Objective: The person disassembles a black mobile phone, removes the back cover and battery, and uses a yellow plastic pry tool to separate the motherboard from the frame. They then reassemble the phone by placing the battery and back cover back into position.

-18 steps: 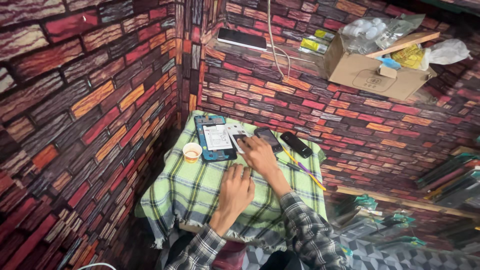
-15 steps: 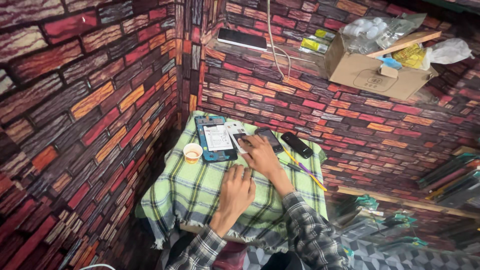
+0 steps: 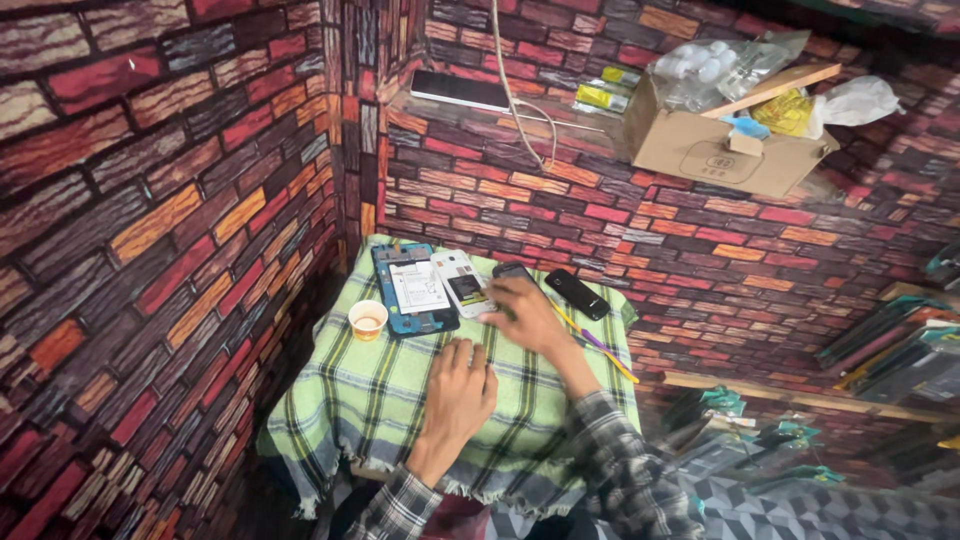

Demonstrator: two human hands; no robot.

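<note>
Two hands are working over a small table draped in a green plaid cloth (image 3: 380,400). The right hand (image 3: 528,315) is reaching toward the far side, fingers loosely curled and resting on or just over a dark phone (image 3: 512,271) at the far middle of the cloth; whether the fingers are actually pinching anything I cannot tell, since the hand is hiding most of it. The left hand (image 3: 458,392) is lying flat and spread on the cloth, nearer the person, holding nothing.

Just to the left of the right hand's fingertips, a small white-and-dark part (image 3: 462,284) is lying, and further left an opened blue phone body (image 3: 412,290) is sitting with its long axis running near to far. The right hand is clearly the nearer one to both. A second black phone (image 3: 577,294) is lying at a slant just right of that hand, with pencils (image 3: 592,343) beside the wrist. A small paper cup (image 3: 367,320) is standing left of the blue body.
</note>
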